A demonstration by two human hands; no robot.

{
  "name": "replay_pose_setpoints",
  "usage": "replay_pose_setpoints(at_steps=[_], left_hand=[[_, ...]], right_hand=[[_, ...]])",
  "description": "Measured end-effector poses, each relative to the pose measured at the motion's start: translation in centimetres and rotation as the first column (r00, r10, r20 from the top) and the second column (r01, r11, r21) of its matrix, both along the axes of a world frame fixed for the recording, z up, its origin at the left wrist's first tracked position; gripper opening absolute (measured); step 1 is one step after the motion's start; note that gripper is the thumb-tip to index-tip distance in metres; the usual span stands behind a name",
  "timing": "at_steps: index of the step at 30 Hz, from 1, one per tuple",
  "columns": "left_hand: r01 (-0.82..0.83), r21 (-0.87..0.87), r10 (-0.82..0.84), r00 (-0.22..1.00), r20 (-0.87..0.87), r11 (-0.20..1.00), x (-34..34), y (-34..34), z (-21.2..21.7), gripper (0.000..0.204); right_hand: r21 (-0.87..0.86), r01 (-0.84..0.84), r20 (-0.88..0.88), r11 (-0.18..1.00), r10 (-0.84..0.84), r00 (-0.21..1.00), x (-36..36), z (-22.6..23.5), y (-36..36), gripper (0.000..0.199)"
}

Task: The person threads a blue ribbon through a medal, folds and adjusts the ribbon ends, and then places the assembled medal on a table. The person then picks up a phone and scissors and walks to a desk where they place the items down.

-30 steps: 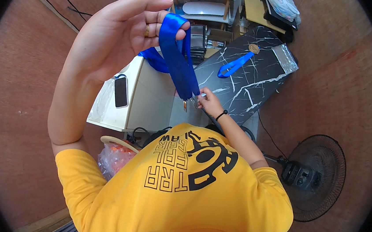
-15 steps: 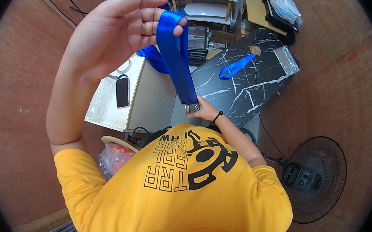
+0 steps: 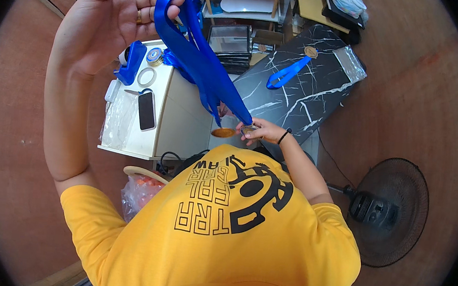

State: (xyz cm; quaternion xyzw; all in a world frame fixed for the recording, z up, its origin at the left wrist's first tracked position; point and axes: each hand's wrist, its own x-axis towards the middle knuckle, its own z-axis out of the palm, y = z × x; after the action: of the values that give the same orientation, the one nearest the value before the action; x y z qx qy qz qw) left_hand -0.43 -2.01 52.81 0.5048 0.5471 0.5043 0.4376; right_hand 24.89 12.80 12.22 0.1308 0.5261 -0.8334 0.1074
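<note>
The left hand (image 3: pixel 106 26), raised, pinches the looped blue ribbon (image 3: pixel 203 67) between fingers and thumb; the right hand (image 3: pixel 260 130) closes on its lower end by a bronze medal (image 3: pixel 223 132), above the marble-patterned table (image 3: pixel 304 95). A loose pinch could let the ribbon slip free.

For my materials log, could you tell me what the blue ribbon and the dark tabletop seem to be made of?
Blue ribbon: looks like satin-type woven fabric; it drapes, folds and shines softly. Dark tabletop: black with white veins, marble or a marble-look laminate; I cannot tell which.
</note>
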Motion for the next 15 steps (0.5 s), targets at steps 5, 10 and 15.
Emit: replay_pose_setpoints(at_steps=[5,10,15], left_hand=[[0.011,-0.006,-0.011,1.0,-0.013,1.0,0.1,0.0,-0.1,0.06],[0.01,0.007,-0.01,1.0,-0.022,1.0,-0.1,-0.2,0.0,0.06],[-0.029,0.027,0.03,0.999,-0.035,0.999,-0.4,-0.3,0.3,0.06]], right_hand=[[0.023,0.02,-0.009,1.0,-0.02,1.0,-0.8,-0.7,-0.3,0.047],[-0.007,0.068,-0.028,0.998,-0.068,0.997,-1.3,-1.0,-0.2,0.046],[-0.09,0.051,-0.011,0.995,-0.052,0.999,-1.4,-0.6,0.3,0.048]])
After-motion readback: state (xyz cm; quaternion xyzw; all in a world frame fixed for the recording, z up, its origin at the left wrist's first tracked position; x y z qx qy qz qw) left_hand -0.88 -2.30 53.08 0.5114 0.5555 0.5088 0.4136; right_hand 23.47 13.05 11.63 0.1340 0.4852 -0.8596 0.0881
